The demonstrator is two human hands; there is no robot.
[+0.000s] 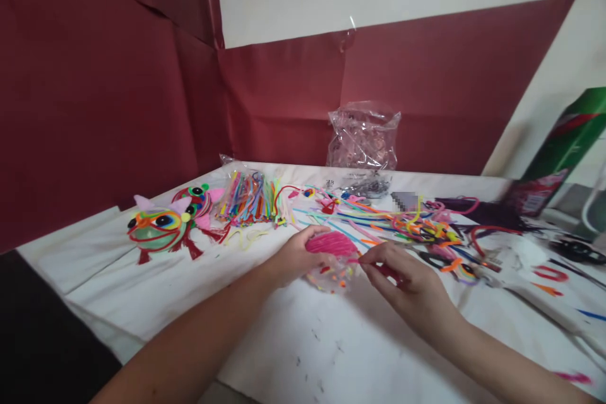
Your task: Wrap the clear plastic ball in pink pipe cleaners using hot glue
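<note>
My left hand (298, 257) is closed around a clear, rounded craft piece (329, 278) with colourful bits showing in its lower part. Rows of bright pink pipe cleaner (332, 242) cover its upper part. To the right of it, my right hand (402, 274) pinches a pink pipe cleaner end (354, 260) between thumb and fingertips, close to the piece's side. The other fingers of that hand curl inward, and something reddish shows beneath them that I cannot make out. Both hands are just above the white tabletop (303, 341).
Two decorated animal-head crafts (158, 227) with red tassels stand at left. Behind lie a bag of coloured pipe cleaners (250, 199) and a clear plastic bag (363, 139). Loose pipe cleaners (369, 218), black-handled scissors (433, 259) and a white glue gun (534, 300) are at right.
</note>
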